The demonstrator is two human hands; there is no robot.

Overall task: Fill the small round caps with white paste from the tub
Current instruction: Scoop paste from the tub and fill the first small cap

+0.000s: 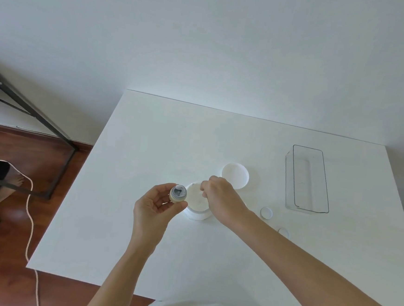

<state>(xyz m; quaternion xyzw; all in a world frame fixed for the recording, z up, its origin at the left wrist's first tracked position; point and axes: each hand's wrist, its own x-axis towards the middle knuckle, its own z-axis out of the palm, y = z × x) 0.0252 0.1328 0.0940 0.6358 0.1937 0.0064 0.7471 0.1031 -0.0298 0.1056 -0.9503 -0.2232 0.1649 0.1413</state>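
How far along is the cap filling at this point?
Done: the tub is open, its lid lying behind it. In hand: the left hand holds a cap partly filled with paste, while the right hand reaches into the tub. Left: two caps wait on the table; their fill is unclear.

this looks like a room in a home, used as a makeshift work spot. a plain white table (pixel 142 220) stands against a bare white wall (pixel 204 44), over a reddish-brown wooden floor (pixel 7 246). a black metal frame (pixel 37 113) (part of some other furniture, cannot tell which) stands off to the left, and a pale cord (pixel 29 223) trails loose across the floor. a bare foot (pixel 16 183) rests on the boards nearby, which suits a house more than a lab or shop.
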